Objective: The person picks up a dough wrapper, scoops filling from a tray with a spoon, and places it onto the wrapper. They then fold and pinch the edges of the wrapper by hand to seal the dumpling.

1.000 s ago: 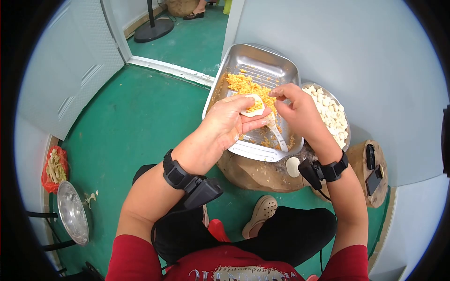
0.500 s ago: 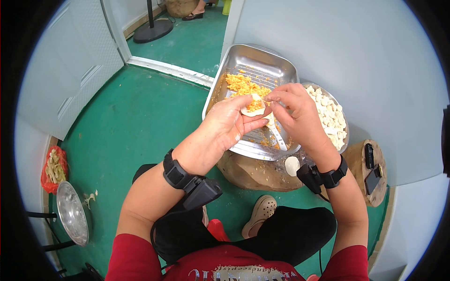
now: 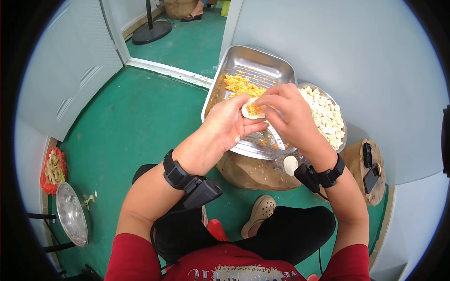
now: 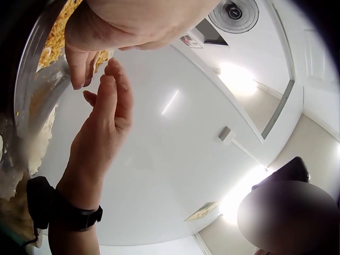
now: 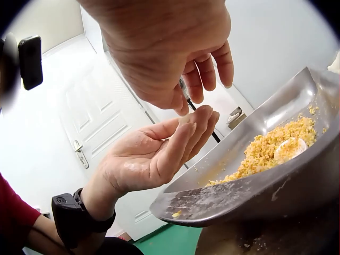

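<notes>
In the head view a round white wrapper (image 3: pixel 247 111) with yellow filling lies on the fingers of the left hand (image 3: pixel 226 121), whose thumb rests on its edge. The right hand (image 3: pixel 289 112) pinches the wrapper's right edge between thumb and fingertips. In the right wrist view the left hand (image 5: pixel 154 159) is cupped, palm up, under the right hand (image 5: pixel 175 53). Behind the hands stands a metal tray (image 3: pixel 262 58) holding yellow filling (image 3: pixel 240 85) and a white spoon (image 3: pixel 276 136). Another wrapper (image 3: pixel 290 165) lies on the wooden stump, below the tray.
A bowl of white dumplings (image 3: pixel 323 114) stands right of the tray. Farther right, a small stump (image 3: pixel 358 164) carries black devices. At the left are a metal basin (image 3: pixel 71 213) and a red bag (image 3: pixel 54 171) on the green floor (image 3: pixel 126 122).
The right hand has moved slightly left and down, onto the wrapper's edge. The left hand stays nearly in place, with its thumb drawn back a little from the filling.
</notes>
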Tool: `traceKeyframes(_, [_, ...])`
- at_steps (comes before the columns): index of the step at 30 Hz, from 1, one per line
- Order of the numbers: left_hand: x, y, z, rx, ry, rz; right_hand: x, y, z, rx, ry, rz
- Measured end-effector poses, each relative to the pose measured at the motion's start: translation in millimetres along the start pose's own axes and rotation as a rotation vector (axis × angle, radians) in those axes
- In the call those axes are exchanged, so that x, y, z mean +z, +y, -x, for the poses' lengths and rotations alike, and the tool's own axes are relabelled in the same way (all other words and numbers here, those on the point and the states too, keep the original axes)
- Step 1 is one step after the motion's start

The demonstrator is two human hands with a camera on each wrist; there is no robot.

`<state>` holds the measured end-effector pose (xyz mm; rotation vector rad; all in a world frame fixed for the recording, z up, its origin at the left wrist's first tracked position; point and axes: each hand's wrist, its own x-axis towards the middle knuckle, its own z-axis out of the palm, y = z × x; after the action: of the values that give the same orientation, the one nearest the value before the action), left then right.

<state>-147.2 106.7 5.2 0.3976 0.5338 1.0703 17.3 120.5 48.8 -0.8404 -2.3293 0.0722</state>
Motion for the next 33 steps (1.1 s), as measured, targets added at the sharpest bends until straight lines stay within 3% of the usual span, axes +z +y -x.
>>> traceKeyframes(5, [1.5, 3.2, 2.0, -0.026, -0.008, -0.019, -10.7, 3.1, 7.8, 0.102, 0.025, -0.061])
traceKeyframes(7, [-0.5, 2.1, 0.8, -0.027, 0.004, -0.039, -13.0, 0.5, 12.1, 0.087, -0.043, -0.096])
traceKeyframes(20, [0.6, -4.9, -0.5, -0.085, -0.004, -0.068, -1.2, 0.2, 16.7, -0.003, -0.010, -0.013])
traceKeyframes(22, [2.8, -5.3, 1.4, -0.077, 0.005, -0.103, 1.3, 0.6, 17.5, 0.081, 0.056, -0.106])
traceKeyframes(29, [4.0, -3.1, 2.9, -0.111, -0.072, -0.153, 1.4, 1.8, 21.7, 0.350, -0.013, -0.364])
traceKeyframes(31, [4.6, -5.0, 2.4, -0.085, -0.065, -0.102, 2.0, 3.1, 24.4, 0.508, 0.065, -0.536])
traceKeyframes(33, [3.5, -5.2, 2.7, -0.089, -0.068, -0.096, 0.0, 9.8, 24.9, 0.527, 0.060, -0.470])
